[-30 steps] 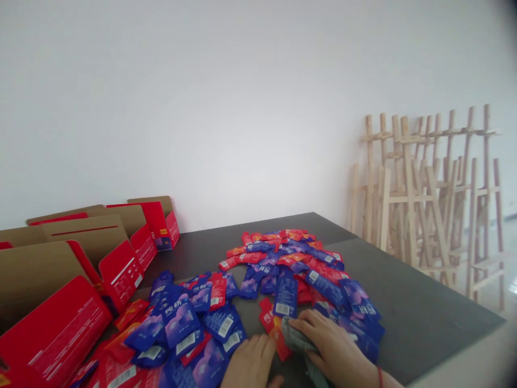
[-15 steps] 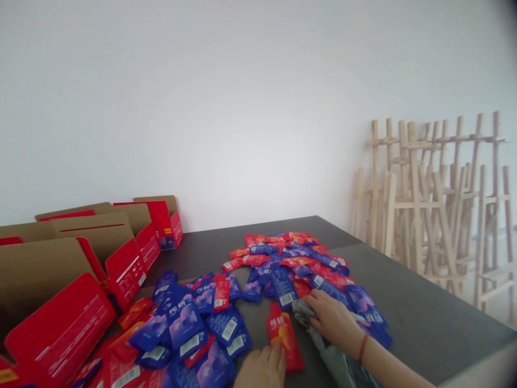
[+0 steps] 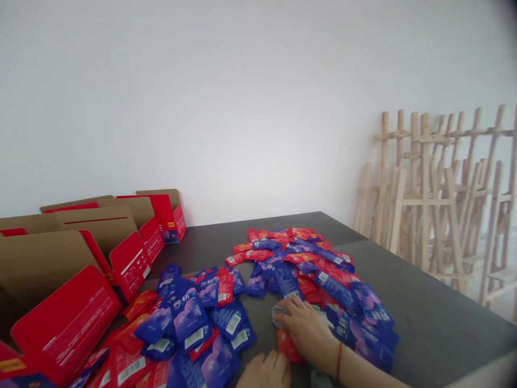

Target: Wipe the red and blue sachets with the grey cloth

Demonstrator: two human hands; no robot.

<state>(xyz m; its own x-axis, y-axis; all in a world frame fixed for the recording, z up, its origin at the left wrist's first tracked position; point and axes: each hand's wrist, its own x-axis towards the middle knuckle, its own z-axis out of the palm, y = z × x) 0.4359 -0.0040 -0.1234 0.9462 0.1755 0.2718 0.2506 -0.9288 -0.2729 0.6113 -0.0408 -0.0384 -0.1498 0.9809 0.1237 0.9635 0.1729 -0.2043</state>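
My right hand (image 3: 305,328), with a red band at its wrist, is closed on a grey cloth (image 3: 279,314) and lies over a red pouch (image 3: 286,345). The hand and cloth hide the upper part of this pouch. Part of the cloth shows between the hand and the blue pouches on its right. At the bottom edge my left hand (image 3: 264,372) rests beside the red pouch's lower end, fingers loosely bent and a little apart, with nothing seen in them. To its left lies a heap of blue pouches (image 3: 188,318) and red ones.
Several red cardboard boxes (image 3: 67,318) with brown insides stand open along the left. A second pile of red and blue pouches (image 3: 299,258) spreads across the middle of the dark table (image 3: 424,302). Wooden easels (image 3: 428,205) lean near the white wall at right.
My right hand has moved left with the cloth, from beside the red pouch onto it. More blue pouches show where the hand was. The view has shifted slightly.
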